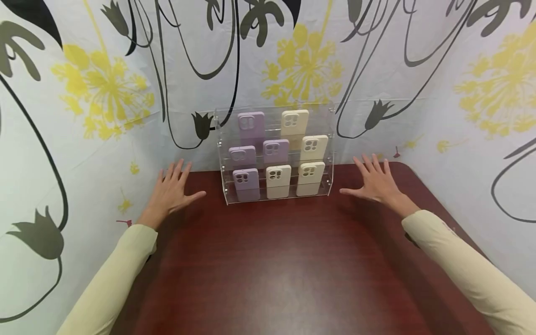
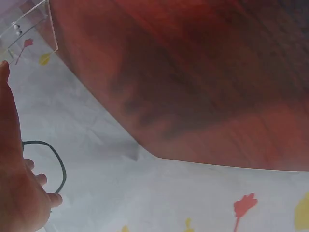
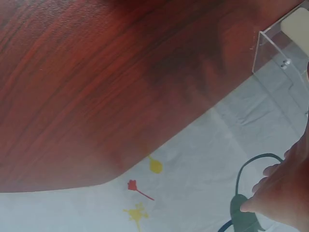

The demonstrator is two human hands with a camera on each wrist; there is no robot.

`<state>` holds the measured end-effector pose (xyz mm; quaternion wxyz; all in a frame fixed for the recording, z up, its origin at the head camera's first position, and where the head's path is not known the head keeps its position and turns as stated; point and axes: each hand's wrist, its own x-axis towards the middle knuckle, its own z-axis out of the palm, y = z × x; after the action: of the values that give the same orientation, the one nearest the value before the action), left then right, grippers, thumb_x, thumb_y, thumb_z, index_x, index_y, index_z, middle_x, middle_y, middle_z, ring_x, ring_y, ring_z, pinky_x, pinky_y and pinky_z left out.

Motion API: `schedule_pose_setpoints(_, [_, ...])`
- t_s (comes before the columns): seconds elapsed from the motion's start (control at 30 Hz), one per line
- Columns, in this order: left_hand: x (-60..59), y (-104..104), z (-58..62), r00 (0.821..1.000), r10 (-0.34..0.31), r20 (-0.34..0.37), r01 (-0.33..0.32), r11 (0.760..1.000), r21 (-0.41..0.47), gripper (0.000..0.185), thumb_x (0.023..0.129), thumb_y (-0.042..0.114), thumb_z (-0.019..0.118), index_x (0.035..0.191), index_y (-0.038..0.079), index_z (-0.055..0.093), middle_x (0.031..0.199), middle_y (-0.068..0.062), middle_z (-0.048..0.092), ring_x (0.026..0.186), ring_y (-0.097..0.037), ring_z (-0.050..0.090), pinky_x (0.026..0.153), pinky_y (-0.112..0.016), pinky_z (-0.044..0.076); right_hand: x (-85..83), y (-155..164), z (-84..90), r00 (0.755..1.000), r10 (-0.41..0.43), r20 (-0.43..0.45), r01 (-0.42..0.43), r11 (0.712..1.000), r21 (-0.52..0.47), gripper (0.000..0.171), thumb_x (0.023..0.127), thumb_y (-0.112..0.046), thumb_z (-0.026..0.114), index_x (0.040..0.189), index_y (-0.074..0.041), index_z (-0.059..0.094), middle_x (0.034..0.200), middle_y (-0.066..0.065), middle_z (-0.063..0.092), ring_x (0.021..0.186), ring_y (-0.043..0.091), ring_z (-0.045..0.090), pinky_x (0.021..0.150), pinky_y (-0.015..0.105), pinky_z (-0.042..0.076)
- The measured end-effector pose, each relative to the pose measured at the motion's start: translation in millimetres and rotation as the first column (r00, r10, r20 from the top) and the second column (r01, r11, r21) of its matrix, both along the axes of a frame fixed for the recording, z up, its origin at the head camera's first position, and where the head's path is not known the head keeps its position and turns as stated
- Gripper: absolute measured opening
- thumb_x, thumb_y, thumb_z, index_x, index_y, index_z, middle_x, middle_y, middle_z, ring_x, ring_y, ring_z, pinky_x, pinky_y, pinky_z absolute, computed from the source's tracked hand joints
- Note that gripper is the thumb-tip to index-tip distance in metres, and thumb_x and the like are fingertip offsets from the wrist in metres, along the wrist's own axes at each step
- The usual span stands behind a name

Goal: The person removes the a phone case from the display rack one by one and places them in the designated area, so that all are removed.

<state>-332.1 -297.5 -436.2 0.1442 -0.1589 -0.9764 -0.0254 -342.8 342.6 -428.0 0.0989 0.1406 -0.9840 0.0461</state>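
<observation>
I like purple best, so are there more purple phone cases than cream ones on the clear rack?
No: the clear rack holds four purple phone cases and four cream ones, so they are equal.

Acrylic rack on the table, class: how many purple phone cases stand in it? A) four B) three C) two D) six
A: in the head view the clear rack holds four purple phone cases, on its left and middle, beside four cream phone cases; both hands rest apart from it, the left hand and the right hand.
</observation>
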Motion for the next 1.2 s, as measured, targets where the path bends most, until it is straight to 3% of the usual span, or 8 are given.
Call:
schedule_pose_setpoints(0.23, [-9.3,11,11.8,0.999,-0.010,0.034,0.010,1.000,0.001,0.111,0.090,0.078,0.056,0.167,0.009,0.016,0.171,-0.022,0.015,0.156,-0.046,0.013,0.125,-0.068,0.008,1.0,-11,8.5,0.999,0.030,-0.019,-0.030,1.000,-0.007,0.119,0.080,-0.072,0.073,0.165,-0.005,0.024,0.168,0.029,0.018,0.155,0.052,0.007,0.123,0.070,-0.005])
schedule_pose_setpoints(0.5, [-21.1,23,25.2,0.999,-0.034,0.017,0.033,0.998,0.052,0.108,0.091,0.075,0.058,0.168,0.011,0.016,0.171,-0.021,0.018,0.155,-0.043,0.018,0.125,-0.067,0.012,4.6,-23,14.9,0.998,0.059,-0.037,-0.059,0.998,0.000,0.116,0.080,-0.069,0.075,0.164,-0.005,0.026,0.168,0.029,0.021,0.155,0.052,0.011,0.124,0.070,-0.004])
schedule_pose_setpoints(0.87, [-34.4,46,43.1,0.997,-0.074,0.028,0.069,0.985,0.156,0.100,0.098,0.064,0.057,0.168,0.010,0.010,0.170,-0.023,0.017,0.155,-0.043,0.018,0.125,-0.066,0.016,9.9,-41,19.9,0.995,0.097,-0.033,-0.098,0.994,-0.041,0.116,0.080,-0.069,0.076,0.164,-0.007,0.027,0.167,0.026,0.027,0.154,0.050,0.016,0.126,0.067,0.008])
schedule_pose_setpoints(1.07, [-40.0,56,45.5,0.991,-0.095,0.092,0.065,0.954,0.292,0.097,0.101,0.059,0.056,0.169,0.013,0.004,0.172,-0.020,0.012,0.156,-0.043,0.016,0.124,-0.064,0.021,10.6,-50,20.1,0.987,0.149,-0.065,-0.154,0.984,-0.084,0.113,0.080,-0.064,0.080,0.163,-0.006,0.030,0.164,0.026,0.032,0.153,0.047,0.024,0.126,0.062,0.016])
schedule_pose_setpoints(1.2, [-45.2,60,44.4,0.981,-0.123,0.151,0.050,0.907,0.418,0.095,0.102,0.057,0.056,0.169,0.022,-0.003,0.175,-0.012,0.006,0.158,-0.039,0.012,0.123,-0.067,0.020,12.4,-56,21.6,0.985,0.152,-0.085,-0.163,0.977,-0.139,0.111,0.080,-0.061,0.082,0.163,-0.007,0.032,0.162,0.022,0.037,0.149,0.044,0.034,0.120,0.062,0.032])
